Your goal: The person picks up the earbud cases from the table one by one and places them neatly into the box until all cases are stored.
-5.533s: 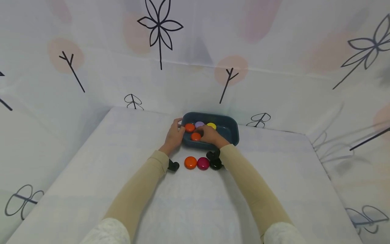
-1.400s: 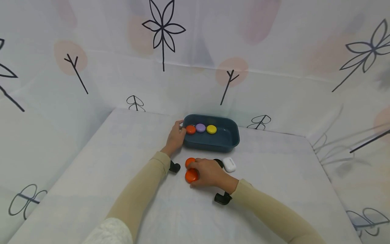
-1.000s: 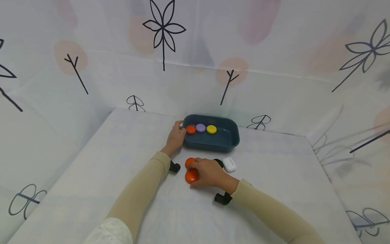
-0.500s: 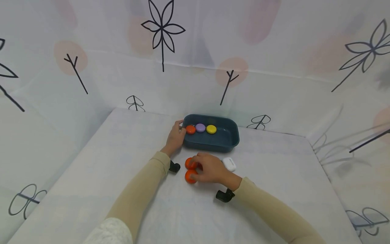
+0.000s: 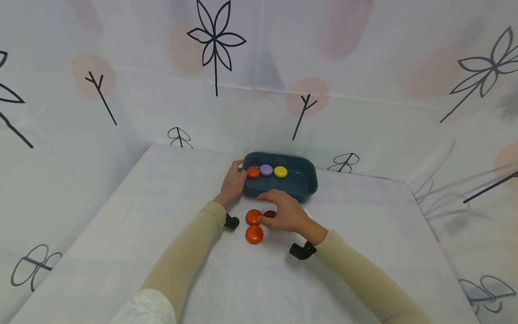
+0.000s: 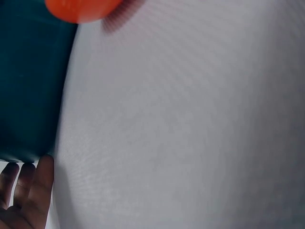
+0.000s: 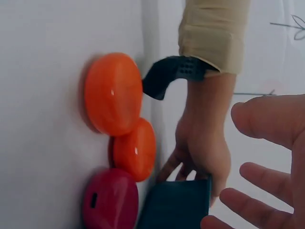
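Observation:
My left hand (image 5: pixel 234 182) holds the left end of a dark teal tray (image 5: pixel 279 196), its thumb at the rim and its fingers against the outer wall. Inside the tray lie glossy rounded discs: red-orange (image 5: pixel 253 172), lilac (image 5: pixel 265 170) and yellow (image 5: pixel 280 172). My right hand (image 5: pixel 288 213) hovers in front of the tray with fingers spread and nothing in them. Below its fingers, an orange disc (image 5: pixel 253 217) and a magenta disc (image 5: pixel 270 214) lie on the table; the magenta one shows a dark slot in the right wrist view. A red-orange disc (image 5: pixel 254 234) lies nearest me.
A white piece (image 5: pixel 306 211) is mostly hidden behind my right hand. Black camera mounts sit at both wrists, the right mount (image 5: pixel 302 251) low over the white table (image 5: pixel 259 288). Patterned cloth (image 5: pixel 259 112) hangs close behind the tray and along both sides.
A red-orange disc has come out of the tray and lies in front of the orange one. My right hand has let go of it and moved towards the tray. The left hand stays.

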A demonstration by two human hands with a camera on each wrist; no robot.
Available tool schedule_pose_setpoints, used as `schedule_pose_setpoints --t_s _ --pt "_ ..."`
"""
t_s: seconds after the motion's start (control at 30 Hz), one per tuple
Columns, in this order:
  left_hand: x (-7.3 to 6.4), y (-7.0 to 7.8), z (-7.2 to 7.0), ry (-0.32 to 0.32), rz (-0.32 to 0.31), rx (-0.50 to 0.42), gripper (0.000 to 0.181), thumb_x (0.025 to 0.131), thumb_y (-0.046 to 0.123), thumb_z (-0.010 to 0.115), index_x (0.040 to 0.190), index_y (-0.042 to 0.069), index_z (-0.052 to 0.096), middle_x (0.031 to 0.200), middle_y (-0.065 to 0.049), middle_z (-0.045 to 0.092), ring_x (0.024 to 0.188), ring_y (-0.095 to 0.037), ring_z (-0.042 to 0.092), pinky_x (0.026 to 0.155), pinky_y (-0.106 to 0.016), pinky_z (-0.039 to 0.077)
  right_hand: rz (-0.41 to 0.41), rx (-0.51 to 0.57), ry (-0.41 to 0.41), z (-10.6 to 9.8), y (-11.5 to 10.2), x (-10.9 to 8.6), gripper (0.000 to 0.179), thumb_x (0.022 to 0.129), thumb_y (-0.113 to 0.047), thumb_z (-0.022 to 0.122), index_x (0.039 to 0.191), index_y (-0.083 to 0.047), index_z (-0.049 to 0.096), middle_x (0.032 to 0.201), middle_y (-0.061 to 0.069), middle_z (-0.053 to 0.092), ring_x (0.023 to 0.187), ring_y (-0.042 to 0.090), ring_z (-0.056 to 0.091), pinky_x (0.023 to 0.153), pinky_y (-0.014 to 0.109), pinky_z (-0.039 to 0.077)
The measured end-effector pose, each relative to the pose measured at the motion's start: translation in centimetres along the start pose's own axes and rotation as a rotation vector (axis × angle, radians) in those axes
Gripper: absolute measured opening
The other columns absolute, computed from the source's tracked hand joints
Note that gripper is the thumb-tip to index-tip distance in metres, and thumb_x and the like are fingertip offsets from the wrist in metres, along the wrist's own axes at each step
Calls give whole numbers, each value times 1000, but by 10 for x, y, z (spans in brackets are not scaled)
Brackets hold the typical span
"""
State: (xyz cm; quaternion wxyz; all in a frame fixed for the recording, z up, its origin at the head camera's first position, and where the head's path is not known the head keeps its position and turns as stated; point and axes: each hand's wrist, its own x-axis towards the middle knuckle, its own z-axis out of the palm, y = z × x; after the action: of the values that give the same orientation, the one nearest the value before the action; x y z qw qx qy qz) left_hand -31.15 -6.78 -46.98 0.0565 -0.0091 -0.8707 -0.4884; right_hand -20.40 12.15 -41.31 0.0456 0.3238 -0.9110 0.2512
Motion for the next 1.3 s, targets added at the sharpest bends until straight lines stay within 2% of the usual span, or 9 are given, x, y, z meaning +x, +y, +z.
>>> schedule_pose_setpoints --t_s 0.13,0.33,0.47,0.7,0.97,1.13,1.3 --pt "0 1 -1 12 4 9 49 83 28 37 131 21 33 117 -8 50 99 -20 50 88 -37 39 40 35 23 -5 6 3 48 66 -42 68 110 -27 55 106 -13 55 96 10 52 83 31 44" --pt "-1 2 -1 12 -3 7 49 83 27 37 131 21 33 117 -8 50 99 -21 49 88 -37 39 93 72 20 -14 11 7 59 66 -46 68 118 -23 52 117 -10 53 104 15 50 85 36 44" --pt "0 2 -1 5 -5 -3 49 83 28 37 131 21 32 119 -8 49 100 -21 49 89 -38 38 106 75 19 -20 14 10 60 67 -45 67 121 -24 50 121 -10 50 107 14 49 86 37 43" --pt "1 0 0 -11 -7 -6 51 82 31 35 132 22 31 122 -6 47 104 -20 48 92 -38 38 130 176 63 -28 25 13 58 68 -49 65 119 -26 49 121 -6 49 106 23 49 83 41 44" --pt "-1 4 -2 12 28 -13 48 83 26 37 131 17 34 119 -8 50 103 -20 49 89 -37 38 233 165 152 -26 43 23 61 69 -46 65 119 -15 50 118 2 51 101 21 49 81 40 44" --pt "-1 2 -1 9 25 1 49 83 28 36 131 19 34 119 -6 50 103 -19 49 89 -36 39 275 176 182 -24 54 28 61 69 -47 65 121 -18 48 120 3 51 100 21 48 80 40 43" --pt "-1 2 -2 2 16 -8 49 84 29 36 131 20 33 121 -7 49 105 -19 48 90 -37 38 303 214 210 -20 68 35 60 69 -46 66 120 -18 49 120 7 50 102 28 50 81 41 43"
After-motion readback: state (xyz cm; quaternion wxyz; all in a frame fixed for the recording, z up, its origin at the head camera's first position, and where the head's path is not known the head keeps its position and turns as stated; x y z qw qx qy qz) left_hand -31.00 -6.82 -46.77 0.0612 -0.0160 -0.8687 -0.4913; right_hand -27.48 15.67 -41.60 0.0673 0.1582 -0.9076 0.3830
